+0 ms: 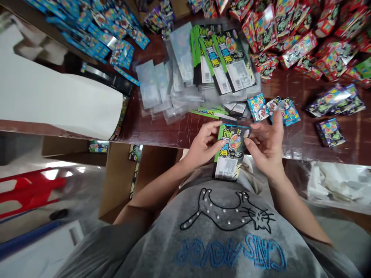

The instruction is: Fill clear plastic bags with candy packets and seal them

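Observation:
My left hand (pixel 204 144) grips the left edge of a black and green candy packet (pixel 230 152), thumb on its printed front. On the opposite edge my right hand (pixel 268 143) has its thumb and a fingertip at the upper corner, with another finger raised. A blue strip shows along the packet's top; what lies inside is hidden. Just beyond my right hand are small blue candy boxes (pixel 257 107), partly covered by its finger. Similar black and green packets (pixel 234 58) lie stacked on clear plastic sleeves (pixel 179 98) past my hands.
Red candy boxes (pixel 298 50) heap at the back right of the dark red table (pixel 162 133). Purple boxes (pixel 330 132) sit at the right. Blue boxes (pixel 95 34) pile up at the back left. Below the table's edge stands an open cardboard box (pixel 116 181).

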A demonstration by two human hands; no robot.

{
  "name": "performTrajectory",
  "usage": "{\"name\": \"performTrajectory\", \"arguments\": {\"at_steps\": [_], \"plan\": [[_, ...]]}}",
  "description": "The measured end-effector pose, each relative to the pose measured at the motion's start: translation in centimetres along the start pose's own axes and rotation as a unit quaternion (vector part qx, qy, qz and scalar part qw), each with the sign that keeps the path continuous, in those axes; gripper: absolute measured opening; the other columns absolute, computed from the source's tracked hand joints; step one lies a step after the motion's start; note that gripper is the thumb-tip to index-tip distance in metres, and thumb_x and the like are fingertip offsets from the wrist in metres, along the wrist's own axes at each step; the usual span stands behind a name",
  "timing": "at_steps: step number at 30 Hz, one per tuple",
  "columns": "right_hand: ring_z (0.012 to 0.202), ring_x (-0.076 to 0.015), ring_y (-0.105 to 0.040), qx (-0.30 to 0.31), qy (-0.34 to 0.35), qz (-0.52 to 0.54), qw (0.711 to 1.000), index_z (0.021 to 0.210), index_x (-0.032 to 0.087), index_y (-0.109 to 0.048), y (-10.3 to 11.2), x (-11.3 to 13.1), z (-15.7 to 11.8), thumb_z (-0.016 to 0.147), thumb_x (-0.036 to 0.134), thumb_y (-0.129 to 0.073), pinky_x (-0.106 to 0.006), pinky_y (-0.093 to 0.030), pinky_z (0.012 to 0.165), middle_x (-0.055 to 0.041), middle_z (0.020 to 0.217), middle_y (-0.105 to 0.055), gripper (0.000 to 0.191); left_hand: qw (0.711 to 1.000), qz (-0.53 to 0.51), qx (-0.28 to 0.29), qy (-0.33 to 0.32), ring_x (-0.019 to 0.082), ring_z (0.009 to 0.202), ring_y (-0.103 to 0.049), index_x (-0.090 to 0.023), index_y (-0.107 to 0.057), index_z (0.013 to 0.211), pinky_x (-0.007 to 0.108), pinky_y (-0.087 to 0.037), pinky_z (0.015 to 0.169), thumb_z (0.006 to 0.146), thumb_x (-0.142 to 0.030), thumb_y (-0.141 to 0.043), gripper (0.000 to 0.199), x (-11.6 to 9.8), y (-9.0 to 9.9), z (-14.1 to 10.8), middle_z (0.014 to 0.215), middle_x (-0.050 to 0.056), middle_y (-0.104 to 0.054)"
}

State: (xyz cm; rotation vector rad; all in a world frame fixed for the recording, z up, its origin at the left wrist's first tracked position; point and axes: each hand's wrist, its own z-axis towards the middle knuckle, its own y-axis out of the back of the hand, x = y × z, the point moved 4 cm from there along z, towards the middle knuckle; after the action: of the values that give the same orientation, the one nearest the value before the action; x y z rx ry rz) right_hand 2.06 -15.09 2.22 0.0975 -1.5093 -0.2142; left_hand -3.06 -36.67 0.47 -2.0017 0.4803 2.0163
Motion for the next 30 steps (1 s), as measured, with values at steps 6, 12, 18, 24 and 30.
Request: {"name": "performTrajectory", "arguments": {"at_steps": [6, 12, 18, 24, 30], "plan": [[0.097, -0.0229, -0.068, 0.063, -0.005, 0.003, 0.998, 0.175, 0.052, -0.022, -0.2, -1.8, -1.1, 0.103, 0.038, -0.069, -0.04, -0.063, 0.081, -0.0039, 0.124, -0.065, 0.086, 0.999, 0.008, 0.031, 0.034, 0.017, 0.104, -0.072, -0.022, -0.064, 0.115, 0.029, -0.057, 0.088, 0.101, -0.044, -0.073, 0.027, 0.2, 0.7, 0.0, 0.115, 0.006, -0.074], [0.105, -0.0228, -0.07, -0.008, 0.002, 0.011, 1.0, 0.175, 0.052, -0.017, -0.8, -1.1, -0.3, 0.1, 0.04, -0.075, -0.045, -0.063, 0.096, -0.004, 0.128, -0.066, 0.095, 0.999, -0.011, -0.026, 0.028, 0.017, 0.104, -0.075, -0.022, -0.064, 0.112, 0.032, -0.058, 0.093, 0.1, -0.034, -0.073, 0.019, -1.0, 1.1, 1.4, 0.109, 0.005, -0.08], [0.087, -0.021, -0.068, 0.008, -0.024, 0.027, 0.999, 0.168, 0.042, -0.036, -0.3, 0.8, 0.5, 0.099, 0.046, -0.077, -0.041, -0.064, 0.086, 0.0008, 0.097, -0.068, 0.081, 0.997, 0.029, 0.02, 0.067, 0.018, 0.1, -0.077, -0.019, -0.075, 0.095, 0.033, -0.06, 0.091, 0.095, -0.039, -0.078, 0.02, -2.8, 1.0, 1.4, 0.107, 0.007, -0.083], [0.079, -0.0195, -0.066, 0.005, -0.069, 0.038, 0.997, 0.171, 0.046, -0.027, -0.4, 1.3, 1.5, 0.097, 0.048, -0.08, -0.037, -0.062, 0.077, 0.0021, 0.095, -0.069, 0.091, 0.995, 0.053, 0.0, 0.09, 0.015, 0.082, -0.072, -0.018, -0.077, 0.09, 0.029, -0.057, 0.078, 0.092, -0.029, -0.077, 0.011, -4.0, 0.9, 2.3, 0.091, 0.003, -0.081], [0.079, -0.0197, -0.067, 0.02, -0.067, 0.035, 0.997, 0.171, 0.045, -0.029, 0.1, 1.3, 1.2, 0.098, 0.046, -0.08, -0.038, -0.064, 0.08, 0.0026, 0.094, -0.072, 0.089, 0.995, 0.025, 0.044, 0.085, 0.015, 0.082, -0.074, -0.019, -0.08, 0.092, 0.028, -0.059, 0.078, 0.09, -0.038, -0.084, 0.019, -3.5, 1.1, 2.4, 0.093, 0.004, -0.082]]}}
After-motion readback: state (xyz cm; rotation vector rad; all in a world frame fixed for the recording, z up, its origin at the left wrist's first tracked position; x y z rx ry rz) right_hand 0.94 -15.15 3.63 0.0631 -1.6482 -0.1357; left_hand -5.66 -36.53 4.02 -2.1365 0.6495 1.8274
